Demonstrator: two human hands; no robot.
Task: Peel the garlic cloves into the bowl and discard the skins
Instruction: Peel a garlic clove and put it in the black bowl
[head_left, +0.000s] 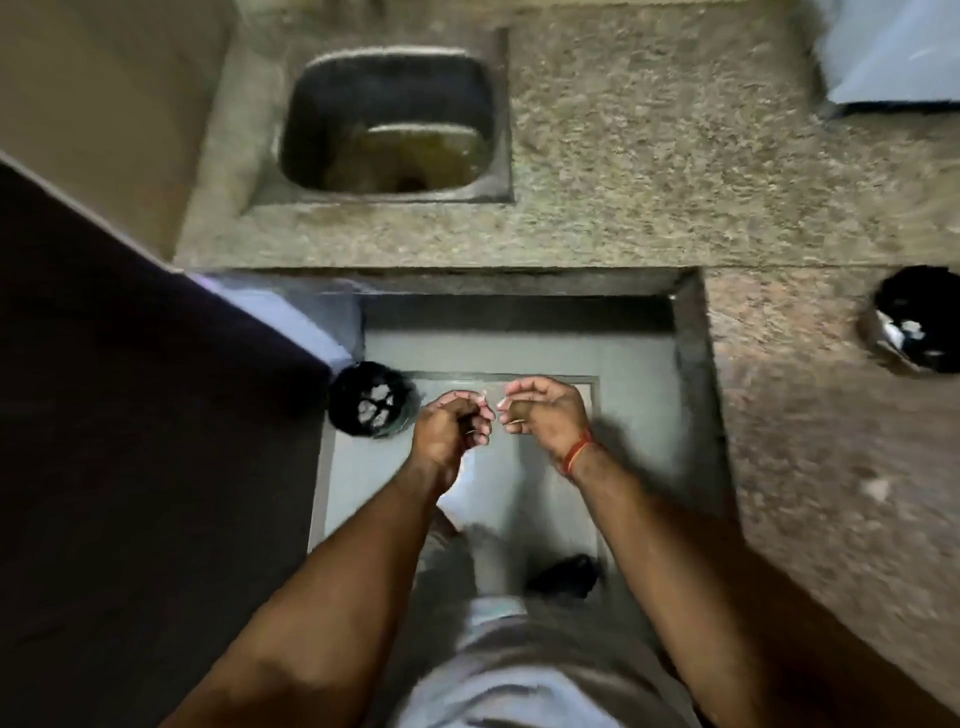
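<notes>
**Two hands working over a floor bin, steel bowl off on the surface**

Seen from above, a person stands in a recess of the surface. Both forearms reach forward and the hands meet above the grey floor. The left hand (451, 427) has its fingers curled tight, apparently round something small; blur hides what. The right hand (540, 415), with a red thread at its wrist, is loosely cupped, fingertips nearly touching the left's. No garlic clove can be made out.

Just left of the hands sits a round black bin (371, 406) with pale papery scraps inside, probably skins. Far to the right of the hands, on the speckled, rough stone surface (649, 171), stands a shiny steel bowl (914, 322) holding pale pieces.

Beyond the hands lies a square, dark sink (387, 119) with murky water.

Risk: the hands are beside the bin, not over it, so light skins could drift onto the floor; a slippery clove could follow them, the bowl being well apart.
</notes>
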